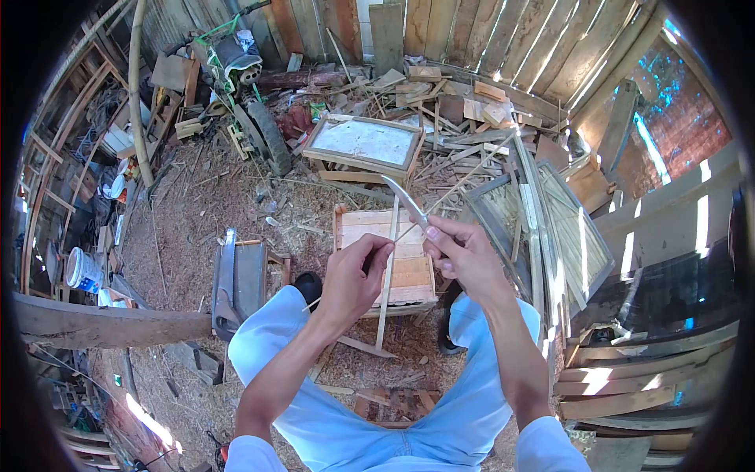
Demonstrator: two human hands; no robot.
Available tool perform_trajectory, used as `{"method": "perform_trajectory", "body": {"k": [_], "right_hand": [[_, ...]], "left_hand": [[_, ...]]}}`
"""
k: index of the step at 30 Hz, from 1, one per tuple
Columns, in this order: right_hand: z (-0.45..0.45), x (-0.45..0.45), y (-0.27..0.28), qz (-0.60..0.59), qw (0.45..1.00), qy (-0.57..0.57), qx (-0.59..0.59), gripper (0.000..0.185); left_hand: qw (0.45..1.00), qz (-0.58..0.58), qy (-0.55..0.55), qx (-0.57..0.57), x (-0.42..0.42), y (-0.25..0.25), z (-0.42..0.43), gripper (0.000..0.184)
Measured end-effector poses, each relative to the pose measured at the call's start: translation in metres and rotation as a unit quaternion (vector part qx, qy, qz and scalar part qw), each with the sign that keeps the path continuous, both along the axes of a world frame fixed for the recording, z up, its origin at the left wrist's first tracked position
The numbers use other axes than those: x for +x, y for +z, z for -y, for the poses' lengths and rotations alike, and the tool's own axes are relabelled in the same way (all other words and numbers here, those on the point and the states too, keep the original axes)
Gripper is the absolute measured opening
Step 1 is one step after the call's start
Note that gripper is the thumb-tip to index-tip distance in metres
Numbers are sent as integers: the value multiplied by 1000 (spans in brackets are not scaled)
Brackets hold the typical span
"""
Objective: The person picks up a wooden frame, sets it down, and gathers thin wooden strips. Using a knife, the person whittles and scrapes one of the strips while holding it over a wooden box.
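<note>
My right hand (464, 250) is closed around a knife (403, 197) whose curved blade points up and to the left. The fingers of my left hand (355, 271) pinch a thin wooden stick (405, 233), which runs across to the knife beside my right fingers. Its lower end seems to show beyond my left wrist. Below both hands stands a wooden crate (409, 271) with a slatted top, between my knees. Across it lies a long narrow wooden strip (387, 295), partly behind my left fingertips.
A handsaw (226, 279) rests on a small stool (251, 275) at my left. Ahead lies a framed white panel (363, 141), near a motorbike (248, 94) and piled wood scraps (472, 149). Framed panels (566, 228) lean at right; a white bucket (84, 269) stands far left.
</note>
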State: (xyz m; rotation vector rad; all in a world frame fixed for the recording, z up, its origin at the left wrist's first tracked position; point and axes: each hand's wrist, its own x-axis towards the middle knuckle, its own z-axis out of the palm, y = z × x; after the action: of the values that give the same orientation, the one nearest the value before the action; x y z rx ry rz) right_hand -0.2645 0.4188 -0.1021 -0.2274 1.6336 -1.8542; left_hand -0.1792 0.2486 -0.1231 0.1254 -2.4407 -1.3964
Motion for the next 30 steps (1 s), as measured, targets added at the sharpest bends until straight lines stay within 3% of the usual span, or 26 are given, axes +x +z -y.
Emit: {"method": "perform_trajectory", "body": {"k": [11, 16, 19, 21, 22, 24, 30], "right_hand": [[-6, -10, -5, -32, 999, -15, 36, 30], [-19, -29, -2, -20, 997, -51, 54, 33], [-13, -29, -27, -65, 995, -72, 38, 33], [-11, -29, -41, -263, 938, -158, 163, 22], [-13, -25, -36, -265, 938, -157, 161, 22], [-16, -15, -25, -402, 852, -117, 314, 20], [-9, -33, -26, -491, 804, -143, 303, 17]], "left_hand": [[994, -87, -5, -70, 3, -3, 0, 7], [996, -44, 0, -83, 7, -4, 5, 7], [996, -35, 9, -87, 6, -9, 7, 7], [995, -35, 17, -88, 5, -12, 10, 6], [995, -35, 25, -88, 4, -13, 13, 7], [995, -35, 35, -89, 3, -15, 17, 7], [997, -41, 14, -65, -1, -15, 10, 6]]}}
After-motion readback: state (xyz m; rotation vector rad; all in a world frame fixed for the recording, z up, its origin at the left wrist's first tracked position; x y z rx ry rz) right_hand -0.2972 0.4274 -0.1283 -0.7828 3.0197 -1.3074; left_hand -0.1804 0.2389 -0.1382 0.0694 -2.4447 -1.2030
